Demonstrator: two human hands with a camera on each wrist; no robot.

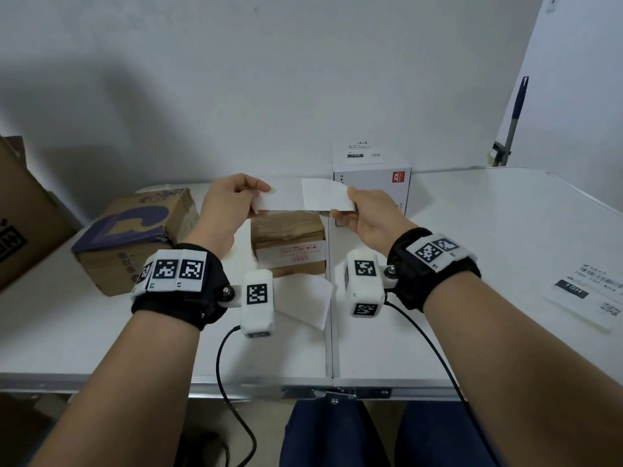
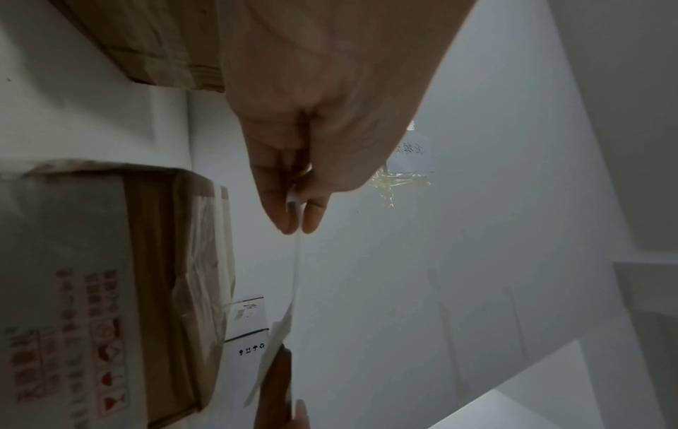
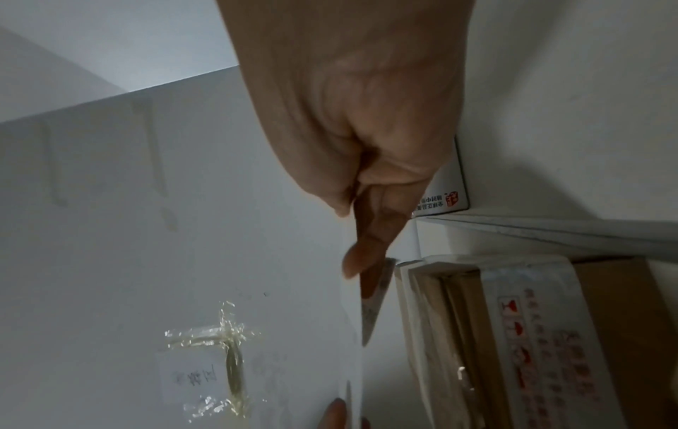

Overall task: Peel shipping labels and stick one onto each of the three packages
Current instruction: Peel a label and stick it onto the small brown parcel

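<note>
Both hands hold a white label sheet [image 1: 303, 198] in the air above the brown taped package [image 1: 290, 242]. My left hand [image 1: 236, 197] pinches its left end; my right hand [image 1: 362, 210] pinches the right end, where a flap [image 1: 323, 195] is lifted off the rest. The wrist views show the sheet [image 2: 297, 275] edge-on between thumb and fingers [image 3: 361, 255]. A white package [image 1: 374, 183] with a label on top [image 1: 362, 153] stands behind. A purple-printed cardboard package [image 1: 135, 230] lies at left.
A loose white sheet [image 1: 303, 299] lies near the table's front edge, by the table [image 1: 472, 230] seam. Another printed label [image 1: 586, 291] lies at right. A big cardboard box [image 1: 23, 210] stands off the table at far left. A blue-handled pole [image 1: 515, 116] leans at back right.
</note>
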